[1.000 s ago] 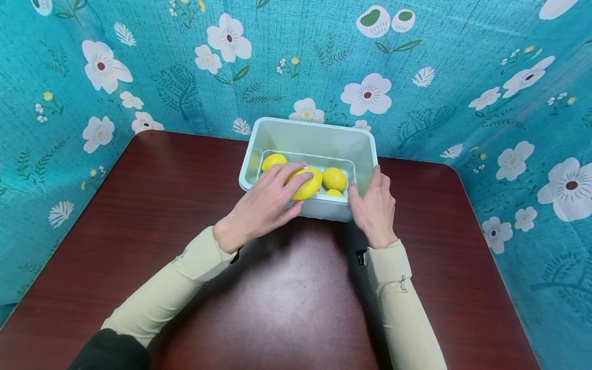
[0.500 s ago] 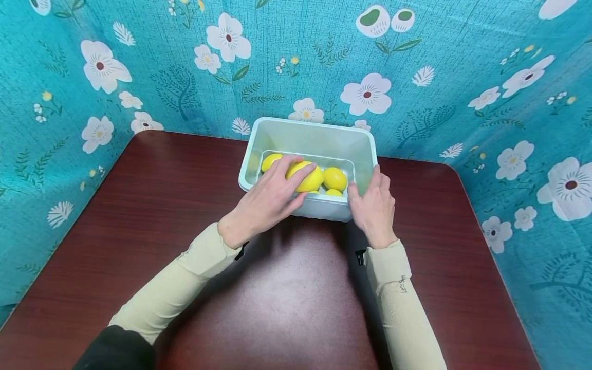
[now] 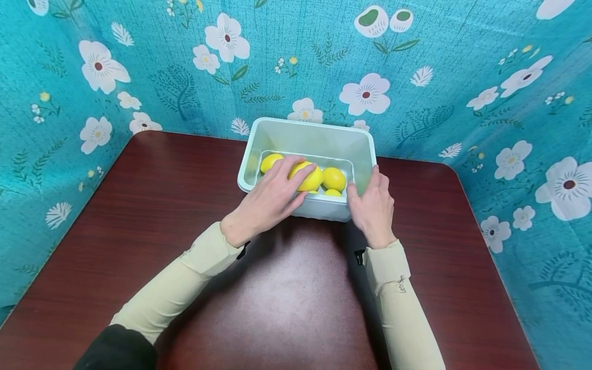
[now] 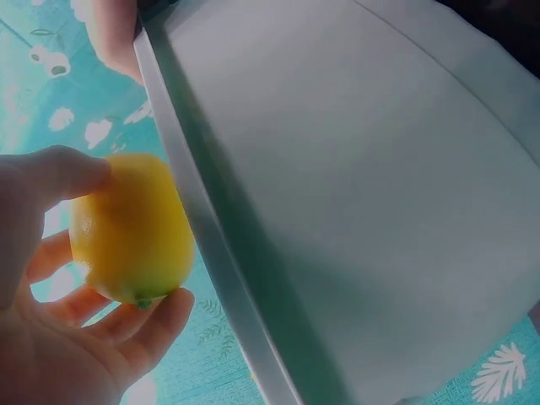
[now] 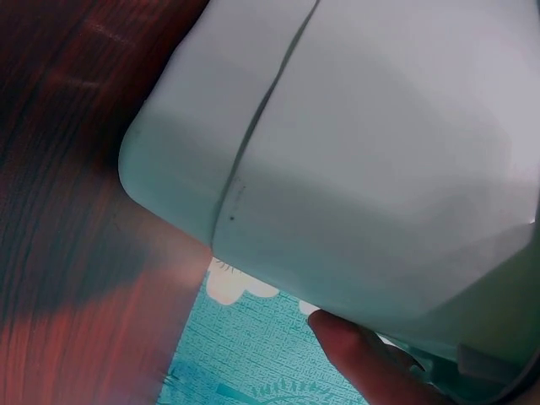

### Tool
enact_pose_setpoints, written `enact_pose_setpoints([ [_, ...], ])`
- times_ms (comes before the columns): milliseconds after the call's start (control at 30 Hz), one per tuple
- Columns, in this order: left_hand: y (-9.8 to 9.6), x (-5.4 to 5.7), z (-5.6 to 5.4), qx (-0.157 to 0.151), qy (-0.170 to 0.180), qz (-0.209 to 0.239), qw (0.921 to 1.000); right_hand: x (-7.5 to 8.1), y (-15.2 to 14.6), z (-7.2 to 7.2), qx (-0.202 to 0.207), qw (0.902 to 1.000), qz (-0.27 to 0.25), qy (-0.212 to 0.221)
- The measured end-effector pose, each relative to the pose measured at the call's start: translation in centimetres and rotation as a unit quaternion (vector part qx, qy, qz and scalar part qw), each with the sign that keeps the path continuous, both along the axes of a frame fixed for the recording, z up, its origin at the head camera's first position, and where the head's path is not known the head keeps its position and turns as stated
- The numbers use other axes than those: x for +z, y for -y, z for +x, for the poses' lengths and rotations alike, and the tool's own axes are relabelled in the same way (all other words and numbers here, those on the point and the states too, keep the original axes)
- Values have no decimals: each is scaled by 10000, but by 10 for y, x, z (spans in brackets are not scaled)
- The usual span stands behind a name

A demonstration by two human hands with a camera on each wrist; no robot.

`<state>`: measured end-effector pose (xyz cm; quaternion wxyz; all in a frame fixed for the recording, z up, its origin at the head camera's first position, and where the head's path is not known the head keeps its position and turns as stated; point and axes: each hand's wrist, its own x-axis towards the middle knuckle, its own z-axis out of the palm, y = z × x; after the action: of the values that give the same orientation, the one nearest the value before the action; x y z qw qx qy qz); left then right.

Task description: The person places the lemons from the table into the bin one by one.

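Observation:
My left hand (image 3: 268,198) holds a yellow lemon (image 3: 312,178) over the front rim of a pale green plastic bin (image 3: 319,134). In the left wrist view, thumb and fingers curl around that lemon (image 4: 135,232), beside the bin's edge (image 4: 198,202). On the bin floor lie several more lemons: one at the left (image 3: 272,162), one right of centre (image 3: 334,179), and others partly hidden by the front wall. My right hand (image 3: 373,210) grips the bin's right front corner, thumb inside and fingers along the outer side. The right wrist view shows mostly the bin's outer wall (image 5: 363,152).
The bin stands at the back of a dark red-brown wooden table (image 3: 185,174). Close behind it hangs a turquoise floral cloth (image 3: 296,67), which also covers both sides.
The left hand has carried its lemon slightly up and away, over the bin's front rim, then held nearly still. The right hand keeps its grip on the corner.

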<state>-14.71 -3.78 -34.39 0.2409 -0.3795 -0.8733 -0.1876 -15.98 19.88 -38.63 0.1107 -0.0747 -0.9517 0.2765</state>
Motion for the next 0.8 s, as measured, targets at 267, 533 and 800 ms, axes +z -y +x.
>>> enact_pose_setpoints([
  [267, -3, -2, -2, 224, -72, -289, 9993, 0, 1, 0, -21, 10000, 28, 22],
  [533, -7, -1, -2, 267, 37, -492, 9984, 0, 1, -1, -42, 10000, 33, 55],
  [800, -10, 0, -4, 227, 71, -527, 9983, 1, 0, 0, -40, 10000, 70, 22],
])
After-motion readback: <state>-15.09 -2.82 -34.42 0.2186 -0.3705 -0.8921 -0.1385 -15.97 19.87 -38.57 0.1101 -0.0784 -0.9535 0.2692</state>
